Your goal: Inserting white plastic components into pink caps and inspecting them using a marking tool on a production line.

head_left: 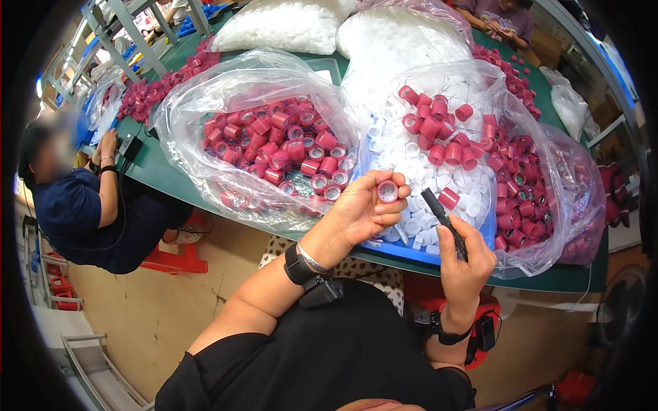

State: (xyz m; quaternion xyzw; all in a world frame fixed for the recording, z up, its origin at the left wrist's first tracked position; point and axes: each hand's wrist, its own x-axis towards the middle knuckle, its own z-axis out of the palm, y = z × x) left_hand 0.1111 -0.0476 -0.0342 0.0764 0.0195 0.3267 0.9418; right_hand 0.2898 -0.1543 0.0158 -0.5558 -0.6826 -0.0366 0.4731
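Observation:
My left hand pinches a dark red cylindrical cap, its pale round inside turned up toward me. A black pen-shaped tool is gripped in my right hand, its tip pointing up and left toward the cap but apart from it. Beneath both hands lies a blue tray heaped with small white plastic caps. Several red caps with thin wires rest on top of that heap, and one loose red cap sits beside the tool.
An open clear bag of red caps stands left of the tray; another bag of red caps stands right. Large bags of white pieces lie at the back of the green table. One person works at left, another far right.

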